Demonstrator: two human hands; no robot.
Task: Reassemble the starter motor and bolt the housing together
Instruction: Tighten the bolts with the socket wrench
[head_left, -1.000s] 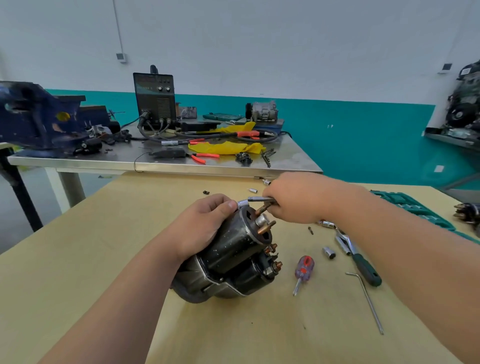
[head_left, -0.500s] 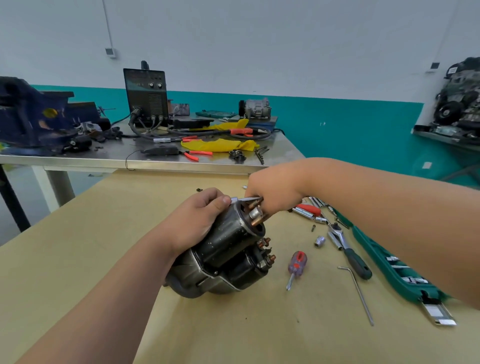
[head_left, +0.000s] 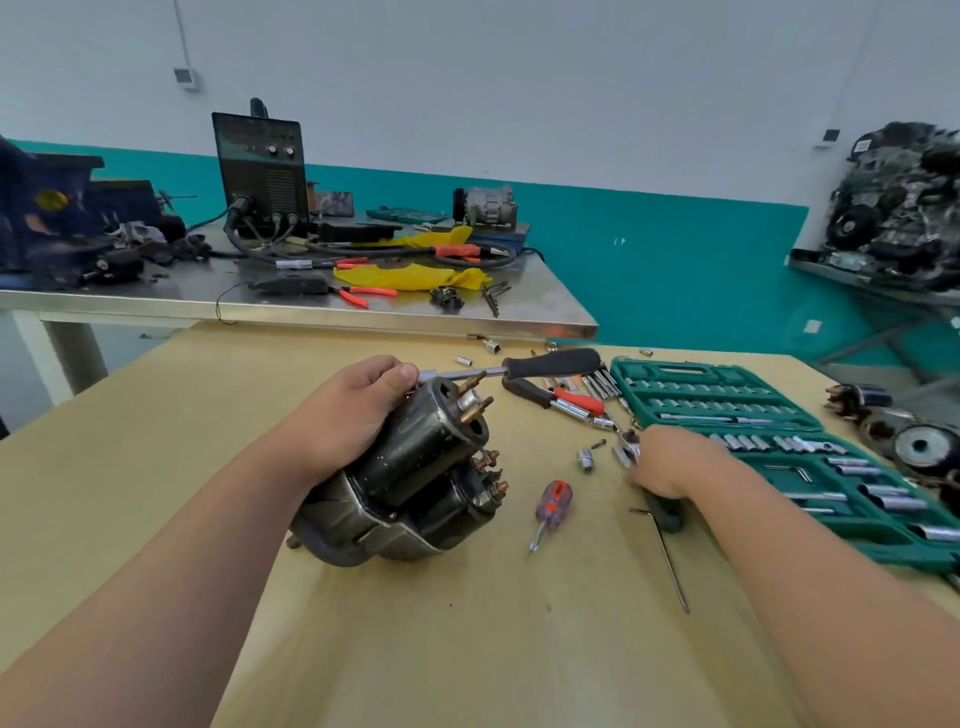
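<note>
A: Workbench (head_left: 156, 426) of tan board; green socket case (head_left: 769, 447) at right. Starter motor (head_left: 415, 467) lies near centre.

B: Handling? Orientation?

A: Likely heavy, rigid, slick steel; best gripped round the barrel. Long axis tilts up and away, studs facing far-right. Left hand (head_left: 353, 415) clasps the barrel. Right hand (head_left: 660, 462) rests on a green-handled tool (head_left: 667, 514); grip blurred, cannot tell.
</note>
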